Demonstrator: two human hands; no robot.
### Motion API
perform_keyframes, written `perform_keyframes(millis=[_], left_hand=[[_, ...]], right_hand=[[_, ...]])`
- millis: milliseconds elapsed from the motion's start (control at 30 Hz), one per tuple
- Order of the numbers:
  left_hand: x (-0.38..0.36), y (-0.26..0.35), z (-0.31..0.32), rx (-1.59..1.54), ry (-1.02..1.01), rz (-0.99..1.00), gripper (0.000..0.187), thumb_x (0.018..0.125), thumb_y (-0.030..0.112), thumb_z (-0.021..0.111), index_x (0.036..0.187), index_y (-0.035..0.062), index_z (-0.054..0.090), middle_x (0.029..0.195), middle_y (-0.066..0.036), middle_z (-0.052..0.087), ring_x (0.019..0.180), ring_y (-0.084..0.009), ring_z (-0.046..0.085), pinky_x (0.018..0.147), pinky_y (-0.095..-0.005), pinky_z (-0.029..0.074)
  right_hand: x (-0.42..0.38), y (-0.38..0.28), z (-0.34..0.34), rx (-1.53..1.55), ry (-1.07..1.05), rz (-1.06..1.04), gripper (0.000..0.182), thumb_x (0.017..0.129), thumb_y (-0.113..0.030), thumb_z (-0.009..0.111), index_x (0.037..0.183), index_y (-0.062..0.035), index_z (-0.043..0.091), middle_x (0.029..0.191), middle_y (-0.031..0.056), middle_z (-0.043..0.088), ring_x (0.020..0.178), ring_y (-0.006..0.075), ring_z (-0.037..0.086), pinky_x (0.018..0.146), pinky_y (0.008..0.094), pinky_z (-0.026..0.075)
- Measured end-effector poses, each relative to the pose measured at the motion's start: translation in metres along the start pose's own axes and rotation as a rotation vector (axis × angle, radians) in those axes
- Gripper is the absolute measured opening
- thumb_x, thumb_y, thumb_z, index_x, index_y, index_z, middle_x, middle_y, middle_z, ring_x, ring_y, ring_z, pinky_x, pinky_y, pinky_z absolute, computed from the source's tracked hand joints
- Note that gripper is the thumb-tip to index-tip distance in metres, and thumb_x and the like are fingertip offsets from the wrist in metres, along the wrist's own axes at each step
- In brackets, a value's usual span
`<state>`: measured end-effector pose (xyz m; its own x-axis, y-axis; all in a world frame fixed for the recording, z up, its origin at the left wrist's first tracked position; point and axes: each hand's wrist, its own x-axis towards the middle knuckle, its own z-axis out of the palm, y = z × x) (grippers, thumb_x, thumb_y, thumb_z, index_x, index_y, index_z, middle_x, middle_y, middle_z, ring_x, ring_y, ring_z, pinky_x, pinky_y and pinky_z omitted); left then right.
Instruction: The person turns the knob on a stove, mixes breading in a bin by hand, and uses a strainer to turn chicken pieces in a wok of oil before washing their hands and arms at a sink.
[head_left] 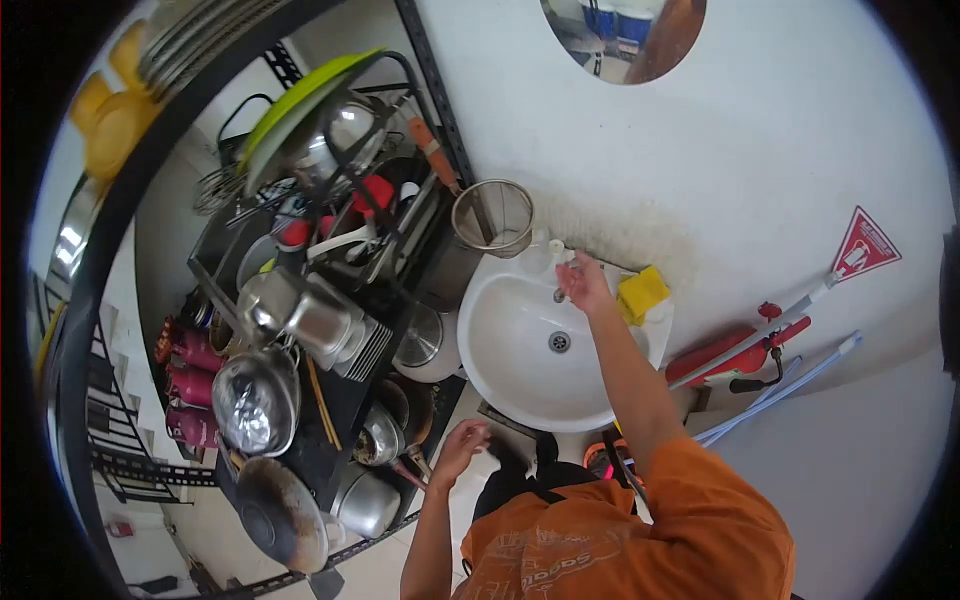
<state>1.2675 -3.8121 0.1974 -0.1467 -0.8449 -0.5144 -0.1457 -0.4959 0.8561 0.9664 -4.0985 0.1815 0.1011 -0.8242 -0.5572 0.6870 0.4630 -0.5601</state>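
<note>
A white washbasin [490, 345] is fixed to the wall in front of me, with a metal drain in its bowl. My right hand [588, 284] is at the basin's back rim, its bent fingers around the faucet. The faucet's spout [560, 296] shows just below the fingers, while the hand hides most of the rest. Just right of this hand, a yellow sponge [643, 290] lies on the rim. A small whitish container [538, 258] stands to its left. My left hand [462, 450] hangs in the air before the basin, fingers loosely bent and apart, holding nothing.
A black shelf rack [385, 330] crowded with pots and utensils stands at left. A round mesh strainer [493, 217] juts beside the basin. At right, a red fire extinguisher [712, 356] and blue-white poles [785, 395] lean by the wall. A mirror [640, 60] hangs above.
</note>
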Motion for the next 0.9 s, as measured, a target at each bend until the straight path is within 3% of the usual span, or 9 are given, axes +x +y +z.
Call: perform_keyframes(millis=[67,167,400,467,500,633,733,833,900], left_hand=[[0.041,0.018,0.016,-0.088,-0.109,-0.014,0.031,0.096,0.032,0.047,0.116,0.0093,0.052,0.099,-0.006,0.059,0.090,-0.0145,0.058,0.080,-0.0305,0.047],[0.113,0.046,0.051,-0.282,-0.194,-0.086,0.033,0.097,0.034,0.044,0.117,0.0091,0.052,0.100,-0.006,0.058,0.092,-0.0150,0.058,0.080,-0.0314,0.048],[0.311,0.037,0.120,-0.606,-0.187,-0.231,0.039,0.094,0.036,0.044,0.122,0.0100,0.050,0.104,-0.006,0.058,0.097,-0.0153,0.056,0.082,-0.0304,0.046],[0.332,0.053,0.119,-0.424,-0.292,-0.342,0.039,0.093,0.035,0.045,0.122,0.0104,0.049,0.106,-0.006,0.057,0.100,-0.0153,0.055,0.082,-0.0291,0.045],[0.344,0.035,0.120,-0.414,-0.310,-0.248,0.038,0.093,0.034,0.045,0.123,0.0107,0.047,0.111,-0.006,0.055,0.102,-0.0149,0.054,0.083,-0.0273,0.045],[0.348,0.015,0.126,-0.443,0.034,-0.060,0.034,0.093,0.025,0.049,0.125,0.0106,0.046,0.114,-0.007,0.054,0.104,-0.0168,0.052,0.088,-0.0315,0.046],[0.322,0.013,0.120,-1.043,-0.083,-0.271,0.031,0.093,0.025,0.051,0.119,0.0103,0.047,0.112,-0.007,0.053,0.105,-0.0181,0.052,0.088,-0.0365,0.047],[0.312,-0.012,0.111,-1.104,-0.310,-0.424,0.041,0.092,0.031,0.053,0.126,0.0108,0.042,0.113,-0.009,0.052,0.104,-0.0231,0.053,0.090,-0.0414,0.045],[0.298,-0.017,0.115,-1.142,-0.363,-0.529,0.040,0.090,0.030,0.055,0.123,0.0104,0.043,0.110,-0.010,0.052,0.100,-0.0241,0.055,0.089,-0.0413,0.046]], right_hand=[[-0.005,-0.008,-0.008,0.125,-0.065,-0.017,0.032,0.086,-0.029,0.054,0.100,-0.0009,0.054,0.083,0.0097,0.061,0.074,0.0174,0.060,0.064,0.0276,0.049],[-0.021,0.028,-0.047,-0.170,0.052,-0.185,0.029,0.088,-0.029,0.051,0.095,-0.0024,0.057,0.077,0.0077,0.060,0.071,0.0162,0.058,0.063,0.0276,0.048],[-0.006,0.104,-0.052,-0.268,0.229,0.004,0.024,0.089,-0.026,0.051,0.086,-0.0046,0.060,0.076,0.0051,0.059,0.070,0.0141,0.056,0.064,0.0264,0.046],[0.039,0.131,-0.063,-0.340,0.281,-0.044,0.020,0.087,-0.023,0.055,0.086,-0.0037,0.060,0.074,0.0050,0.058,0.067,0.0128,0.055,0.061,0.0252,0.045],[0.051,0.134,-0.058,-0.234,0.302,-0.064,0.019,0.087,-0.023,0.056,0.088,-0.0037,0.059,0.076,0.0051,0.057,0.068,0.0126,0.055,0.061,0.0258,0.045],[0.097,0.160,-0.062,0.283,0.185,-0.060,0.021,0.086,-0.022,0.060,0.096,-0.0044,0.057,0.083,0.0066,0.057,0.075,0.0141,0.054,0.063,0.0296,0.045],[0.115,0.175,-0.058,0.691,0.003,-0.030,0.021,0.086,-0.021,0.061,0.095,-0.0033,0.057,0.091,0.0099,0.060,0.082,0.0194,0.057,0.072,0.0336,0.049],[0.120,0.168,-0.047,0.865,-0.228,-0.026,0.017,0.087,-0.017,0.058,0.093,-0.0012,0.058,0.091,0.0109,0.062,0.085,0.0210,0.059,0.075,0.0320,0.050],[0.145,0.167,-0.051,0.628,-0.128,0.189,0.012,0.088,-0.013,0.053,0.089,-0.0027,0.059,0.088,0.0094,0.060,0.078,0.0207,0.057,0.071,0.0317,0.050]])
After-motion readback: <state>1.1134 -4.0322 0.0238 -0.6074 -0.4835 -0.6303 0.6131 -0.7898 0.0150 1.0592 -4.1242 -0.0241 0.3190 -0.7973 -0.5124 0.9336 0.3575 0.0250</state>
